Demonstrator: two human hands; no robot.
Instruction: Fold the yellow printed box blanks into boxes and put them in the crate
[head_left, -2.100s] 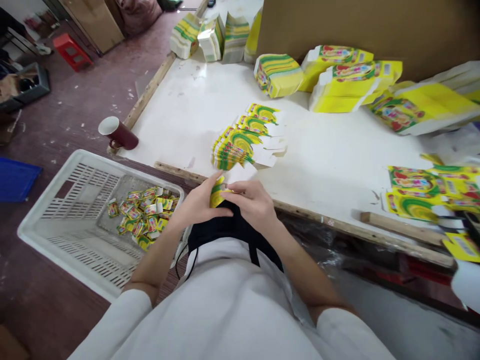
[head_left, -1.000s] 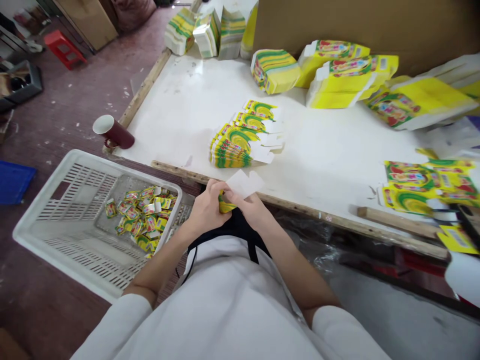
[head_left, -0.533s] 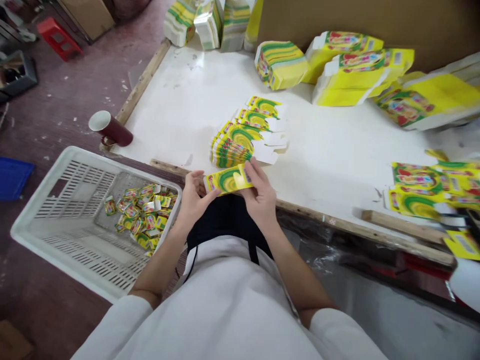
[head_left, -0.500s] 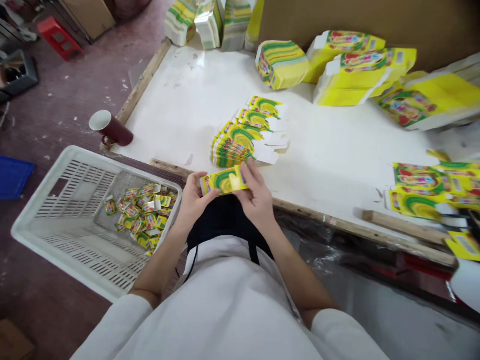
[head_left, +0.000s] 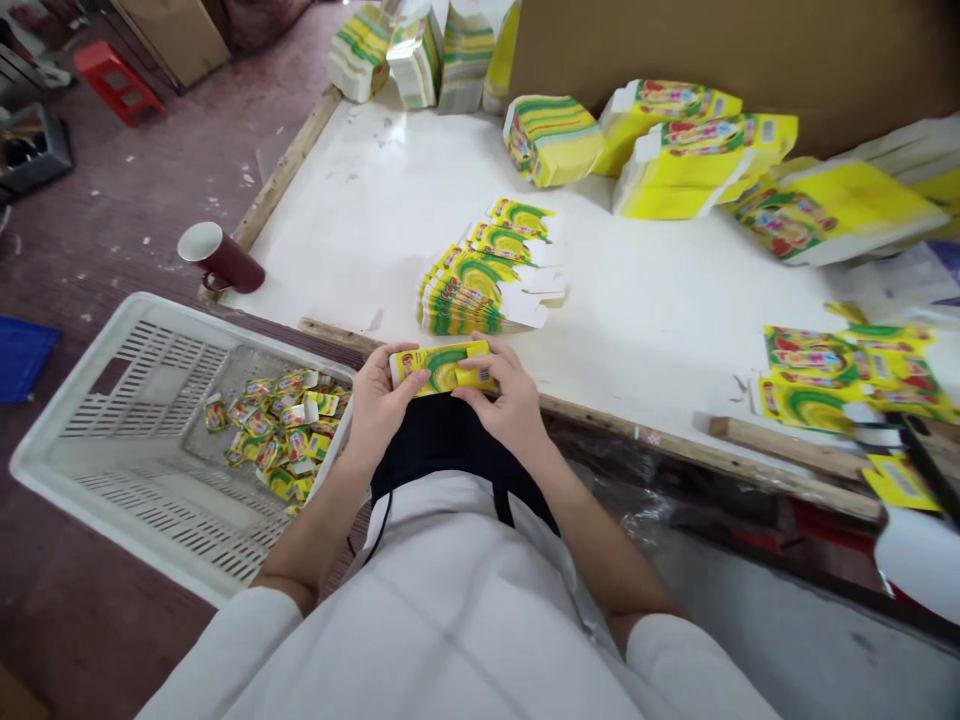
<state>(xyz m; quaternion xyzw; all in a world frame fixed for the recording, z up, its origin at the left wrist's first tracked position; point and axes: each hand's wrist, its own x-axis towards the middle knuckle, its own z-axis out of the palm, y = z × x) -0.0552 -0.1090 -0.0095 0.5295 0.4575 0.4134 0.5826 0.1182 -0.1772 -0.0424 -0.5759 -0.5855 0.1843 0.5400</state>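
Note:
A small yellow and green carton (head_left: 442,368) is held between both hands, just in front of the table's front edge. My left hand (head_left: 381,400) grips its left end, thumb along the printed front face. At the right end, my right hand (head_left: 506,395) has its fingers closed about the carton and its yellow end flap. Just beyond them, a fanned row of flat cartons (head_left: 480,280) lies on the white table (head_left: 637,300), white flaps pointing right. Left of my hands, a white plastic crate (head_left: 150,450) holds several folded cartons (head_left: 289,430) at its right end.
A maroon mug (head_left: 221,258) stands at the table's left corner. Stacks of flat cartons (head_left: 555,140) line the back beside a cardboard sheet (head_left: 660,50). More cartons (head_left: 817,375) and a wooden strip (head_left: 787,447) lie at right. A red stool (head_left: 116,82) is on the floor.
My right fingers have shifted on the carton's right end, where a yellow flap now shows folded over its face. Both hands keep their hold, and the view has shifted slightly.

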